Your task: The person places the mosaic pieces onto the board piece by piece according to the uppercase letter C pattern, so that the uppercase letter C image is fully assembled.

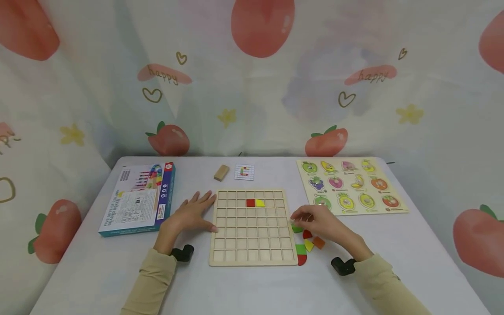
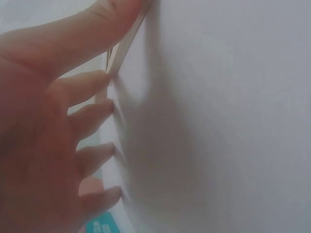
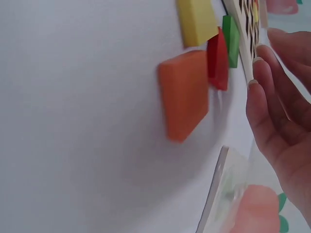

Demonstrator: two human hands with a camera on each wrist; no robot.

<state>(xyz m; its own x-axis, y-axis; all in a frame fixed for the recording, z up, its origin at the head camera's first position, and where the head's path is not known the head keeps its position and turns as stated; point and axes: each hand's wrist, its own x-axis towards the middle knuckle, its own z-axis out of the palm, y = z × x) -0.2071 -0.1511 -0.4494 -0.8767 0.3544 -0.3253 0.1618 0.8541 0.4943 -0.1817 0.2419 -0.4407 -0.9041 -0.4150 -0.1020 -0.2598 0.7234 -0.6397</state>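
Observation:
A wooden grid board [image 1: 252, 233] lies flat in the middle of the table, with a red square [image 1: 250, 203] and a yellow rounded piece [image 1: 260, 203] side by side in an upper row. My left hand [image 1: 193, 214] rests at the board's left edge, fingers spread, its thumb touching the rim. Just past the right edge hovers my right hand [image 1: 320, 222], fingers loosely bent; no piece shows between them. Below it lie a green piece [image 1: 297, 229], a red piece [image 1: 307, 234], a yellow piece [image 1: 309, 245] and an orange piece [image 3: 184, 94].
A green square [image 1: 301, 249] and a red rounded piece [image 1: 302, 260] sit by the board's lower right edge. Behind the board are a wooden block [image 1: 222, 173] and a pattern card [image 1: 244, 172]. A box [image 1: 135, 199] lies left, a fruit puzzle [image 1: 352, 186] right.

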